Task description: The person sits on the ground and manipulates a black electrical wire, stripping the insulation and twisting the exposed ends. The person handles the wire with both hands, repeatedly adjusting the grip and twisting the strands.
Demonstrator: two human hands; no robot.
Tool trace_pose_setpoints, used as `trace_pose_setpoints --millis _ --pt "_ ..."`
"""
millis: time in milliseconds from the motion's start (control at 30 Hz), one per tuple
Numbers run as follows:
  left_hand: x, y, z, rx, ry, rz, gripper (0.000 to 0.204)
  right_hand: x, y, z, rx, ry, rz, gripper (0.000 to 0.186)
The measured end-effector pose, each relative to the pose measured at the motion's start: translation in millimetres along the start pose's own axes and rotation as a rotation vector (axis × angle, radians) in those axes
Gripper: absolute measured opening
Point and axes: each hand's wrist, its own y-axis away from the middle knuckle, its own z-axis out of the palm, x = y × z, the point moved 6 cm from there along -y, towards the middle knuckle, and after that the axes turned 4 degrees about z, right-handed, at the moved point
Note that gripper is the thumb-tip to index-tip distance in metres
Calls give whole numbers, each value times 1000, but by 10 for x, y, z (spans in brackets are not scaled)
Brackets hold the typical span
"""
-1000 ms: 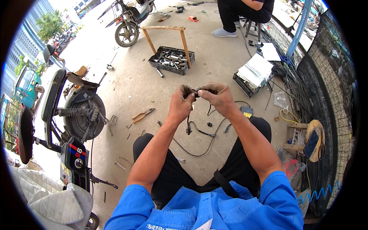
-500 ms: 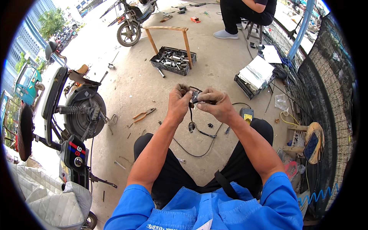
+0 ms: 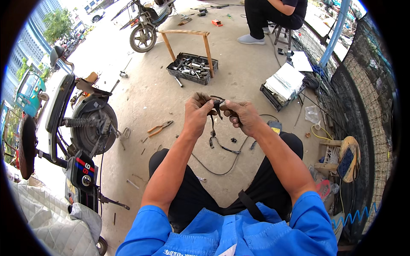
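Both of my hands meet over the concrete between my knees. My left hand (image 3: pixel 197 113) pinches a thin black cable (image 3: pixel 212 122) that hangs below it, with a dark connector-like lump lower down. A short dark strip (image 3: pixel 218 109), perhaps tape, dangles between the hands from the cable's upper part. My right hand (image 3: pixel 244 116) is closed, thumb and forefinger pinched at the right side of that dark piece; its exact shape is too small to make out. Orange-handled pliers (image 3: pixel 160 127) lie on the ground to the left of my hands.
Ahead stands a black crate (image 3: pixel 194 79) of sockets and tools with a wooden handle. A partly dismantled scooter (image 3: pixel 85 128) is at the left, a box with white sheets (image 3: pixel 284 83) at the right. Another person (image 3: pixel 277 19) sits on a stool at the far right, near a netted fence (image 3: pixel 363 85).
My right hand has turned and drawn slightly away from my left. The dark strip now hangs downward between them; before, it lay flatter across the fingers.
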Motion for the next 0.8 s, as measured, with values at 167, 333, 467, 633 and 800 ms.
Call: trace_pose_setpoints --millis 167,333,467,633,800 --pt "-92 -1 52 -75 23 -29 11 72 -133 -86 41 -32 -103 23" --pt "-57 -2 41 -64 -30 6 11 10 -121 -98 116 86 -189 21" --pt "34 13 80 -59 -105 -7 15 -30 -105 -107 174 161 -248 22" --pt "7 13 65 -57 -147 -20 20 -31 -105 -82 174 224 -293 24" --pt "-37 -3 36 -49 -146 -17 17 -64 -89 -44 170 301 -332 21"
